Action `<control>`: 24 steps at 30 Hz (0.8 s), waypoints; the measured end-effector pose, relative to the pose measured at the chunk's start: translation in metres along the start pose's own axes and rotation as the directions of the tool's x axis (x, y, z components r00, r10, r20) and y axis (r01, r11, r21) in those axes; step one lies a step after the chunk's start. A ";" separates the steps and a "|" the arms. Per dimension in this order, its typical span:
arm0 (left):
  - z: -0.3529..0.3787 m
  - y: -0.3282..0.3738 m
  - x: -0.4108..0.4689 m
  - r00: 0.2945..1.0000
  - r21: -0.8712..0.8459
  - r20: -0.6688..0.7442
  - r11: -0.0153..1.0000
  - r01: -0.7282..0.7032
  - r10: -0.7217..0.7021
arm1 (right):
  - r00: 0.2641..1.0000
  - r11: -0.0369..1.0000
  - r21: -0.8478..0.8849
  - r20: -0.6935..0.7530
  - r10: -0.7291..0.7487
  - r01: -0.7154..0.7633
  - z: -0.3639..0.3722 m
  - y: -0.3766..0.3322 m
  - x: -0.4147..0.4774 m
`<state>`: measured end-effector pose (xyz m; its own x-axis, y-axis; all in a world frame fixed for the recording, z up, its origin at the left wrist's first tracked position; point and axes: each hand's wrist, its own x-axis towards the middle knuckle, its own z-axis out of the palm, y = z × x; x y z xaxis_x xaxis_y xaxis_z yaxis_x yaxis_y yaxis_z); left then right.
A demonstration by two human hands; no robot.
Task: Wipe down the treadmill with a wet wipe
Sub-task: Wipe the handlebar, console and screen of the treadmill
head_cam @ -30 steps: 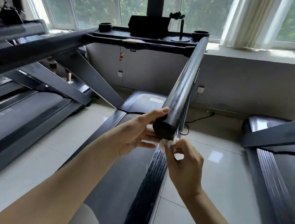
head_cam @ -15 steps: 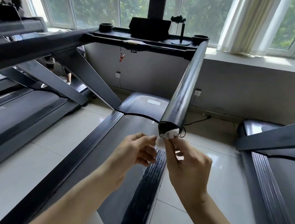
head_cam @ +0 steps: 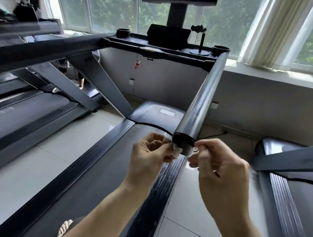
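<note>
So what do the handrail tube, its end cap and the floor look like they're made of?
Handrail tube: probably polished metal, given its mirror-like streaked sheen. End cap: matte black, likely plastic or rubber. Floor: glossy pale tiles with visible grout lines.

Treadmill belt [head_cam: 85,180] underfoot, console [head_cam: 168,36] at its far end below the window [head_cam: 113,9], right handrail [head_cam: 201,103] running back from the console, left hand [head_cam: 149,156] and right hand [head_cam: 219,167] either side of the rail's near end, another treadmill [head_cam: 20,117] left, a third [head_cam: 303,191] right.
</note>
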<state>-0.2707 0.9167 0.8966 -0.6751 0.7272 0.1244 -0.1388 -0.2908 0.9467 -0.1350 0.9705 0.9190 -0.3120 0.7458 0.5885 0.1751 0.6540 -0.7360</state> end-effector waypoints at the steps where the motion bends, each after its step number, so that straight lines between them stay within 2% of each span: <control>1: 0.003 0.000 -0.001 0.997 -0.018 -0.022 0.997 -0.079 0.078 | 0.999 0.998 0.051 -0.032 0.023 -0.021 -0.002 0.001 0.006; 4: 0.005 -0.003 -0.002 0.974 -0.083 -0.007 0.971 -0.226 0.226 | 0.991 0.990 0.095 -0.073 0.110 -0.103 -0.002 0.014 0.025; 8: 0.005 -0.013 0.003 0.948 -0.124 0.065 0.945 -0.302 0.311 | 0.965 0.942 0.215 0.014 0.261 -0.258 0.004 0.032 0.039; 10: 0.006 -0.020 0.007 0.981 -0.224 0.051 0.960 -0.170 0.186 | 0.952 0.919 0.249 0.052 0.301 -0.304 0.008 0.035 0.041; 12: 0.005 -0.023 0.014 0.992 -0.393 0.116 0.915 0.087 -0.044 | 0.950 0.917 0.248 0.053 0.309 -0.312 0.013 0.038 0.041; 14: 0.002 -0.024 0.021 0.972 -0.418 0.164 0.881 0.222 -0.168 | 0.949 0.924 0.219 0.036 0.313 -0.313 0.018 0.039 0.044; 15: 0.000 -0.022 0.025 0.969 -0.376 0.170 0.897 0.234 -0.181 | 0.950 0.930 0.201 0.023 0.311 -0.309 0.021 0.041 0.047; 18: 0.000 -0.002 0.035 0.978 -0.205 0.204 0.975 0.083 -0.041 | 0.952 0.936 0.182 -0.005 0.307 -0.301 0.024 0.042 0.063; 21: 0.007 0.014 0.053 0.956 -0.129 0.268 0.987 -0.090 0.122 | 0.943 0.929 0.178 -0.008 0.332 -0.325 0.023 0.042 0.085; 24: 0.013 0.007 0.075 0.949 -0.119 0.296 0.990 -0.073 0.105 | 0.927 0.916 0.160 -0.006 0.374 -0.368 0.025 0.043 0.105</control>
<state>-0.3129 0.9773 0.9166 -0.4413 0.8438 0.3054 -0.1744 -0.4145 0.8932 -0.1834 1.0738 0.9406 -0.2185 0.9370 0.2727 0.1259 0.3042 -0.9443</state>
